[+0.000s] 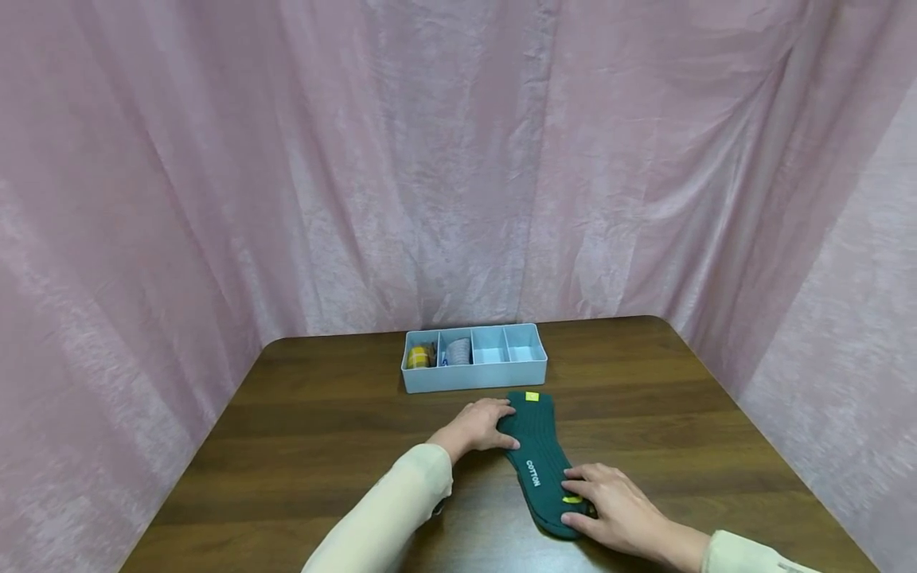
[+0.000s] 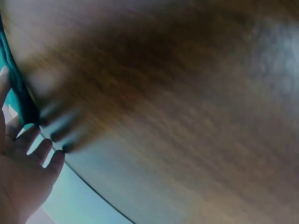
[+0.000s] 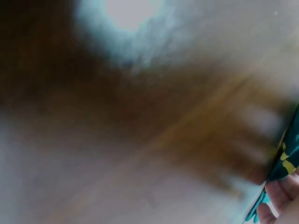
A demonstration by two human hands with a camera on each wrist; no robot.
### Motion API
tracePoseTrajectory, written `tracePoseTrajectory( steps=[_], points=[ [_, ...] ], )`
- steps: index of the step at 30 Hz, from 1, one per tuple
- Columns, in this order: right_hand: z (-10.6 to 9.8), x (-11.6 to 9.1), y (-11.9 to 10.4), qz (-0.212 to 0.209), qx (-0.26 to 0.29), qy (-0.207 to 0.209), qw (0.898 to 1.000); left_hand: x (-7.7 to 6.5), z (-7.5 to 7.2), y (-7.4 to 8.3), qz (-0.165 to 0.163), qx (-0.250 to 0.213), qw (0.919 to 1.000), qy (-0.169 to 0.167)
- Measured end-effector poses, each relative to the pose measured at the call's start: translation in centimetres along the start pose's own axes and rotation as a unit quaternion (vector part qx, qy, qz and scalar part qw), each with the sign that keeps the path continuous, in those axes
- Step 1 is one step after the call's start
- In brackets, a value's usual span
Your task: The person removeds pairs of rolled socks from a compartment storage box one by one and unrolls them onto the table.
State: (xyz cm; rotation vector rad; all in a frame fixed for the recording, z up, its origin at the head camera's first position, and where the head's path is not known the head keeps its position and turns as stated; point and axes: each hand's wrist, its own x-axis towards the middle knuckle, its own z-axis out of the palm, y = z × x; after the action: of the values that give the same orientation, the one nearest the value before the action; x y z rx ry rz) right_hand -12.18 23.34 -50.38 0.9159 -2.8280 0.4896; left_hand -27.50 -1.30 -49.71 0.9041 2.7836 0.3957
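Note:
A dark green pair of socks (image 1: 542, 450) lies flat on the table, cuff toward the back and toe toward the front right. White lettering reading COTTON and small yellow patches show on it. My left hand (image 1: 481, 424) touches the left edge of the cuff, fingers loosely extended. At the toe end, my right hand (image 1: 614, 508) rests fingertips and thumb along the right edge. The left wrist view has the left hand (image 2: 28, 172) beside the green fabric (image 2: 18, 93). In the right wrist view, fingers (image 3: 279, 196) lie at the yellow-marked sock (image 3: 290, 151).
Behind the socks stands a light blue four-section organizer (image 1: 476, 376). A yellow rolled item (image 1: 419, 357) sits in its leftmost section and a grey rolled item (image 1: 458, 352) in the second. The wooden table (image 1: 322, 446) ends at a pink curtain (image 1: 458, 159).

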Motion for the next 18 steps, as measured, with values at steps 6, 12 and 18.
tracePoseTrajectory(
  steps=[6,12,18],
  points=[
    [-0.3,-0.3,-0.2,0.045,0.000,0.041,0.998,-0.4,0.1,-0.7,-0.030,-0.046,0.9972,0.051],
    [-0.7,-1.1,-0.3,0.117,-0.009,0.078,0.990,-0.3,0.1,-0.7,-0.046,-0.016,0.9961,0.074],
    [-0.6,-1.5,-0.4,0.157,-0.014,0.072,0.985,0.3,0.5,-0.5,-0.054,-0.018,0.9958,0.071]
  ],
)
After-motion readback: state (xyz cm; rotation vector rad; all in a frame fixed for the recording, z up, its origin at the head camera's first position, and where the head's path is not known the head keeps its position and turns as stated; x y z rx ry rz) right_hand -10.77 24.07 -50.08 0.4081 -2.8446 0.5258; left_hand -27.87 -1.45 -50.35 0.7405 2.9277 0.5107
